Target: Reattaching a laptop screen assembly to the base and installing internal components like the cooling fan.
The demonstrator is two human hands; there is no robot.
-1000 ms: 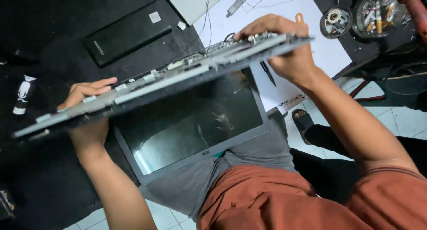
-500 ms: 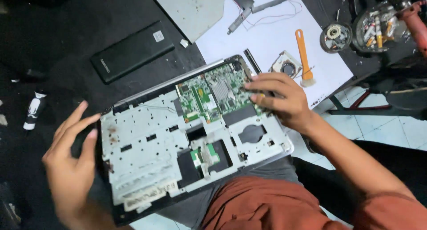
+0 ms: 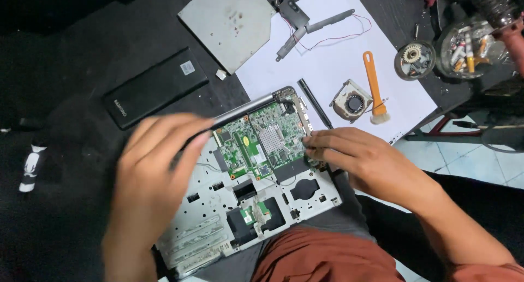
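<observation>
Laptop chassis [image 3: 240, 205], opened and without keyboard, lies on the person's lap and the dark table edge, its long axis going from lower left to upper right. Right hand [image 3: 360, 156] is nearer to the green circuit board [image 3: 262, 143]; its fingers are together and press on the board's right edge. Left hand [image 3: 150, 178] hovers blurred over the left part, fingers loosely open, holding nothing.

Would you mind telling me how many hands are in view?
2: the left hand raised over the opened laptop, the right hand touching its green circuit board.
</observation>
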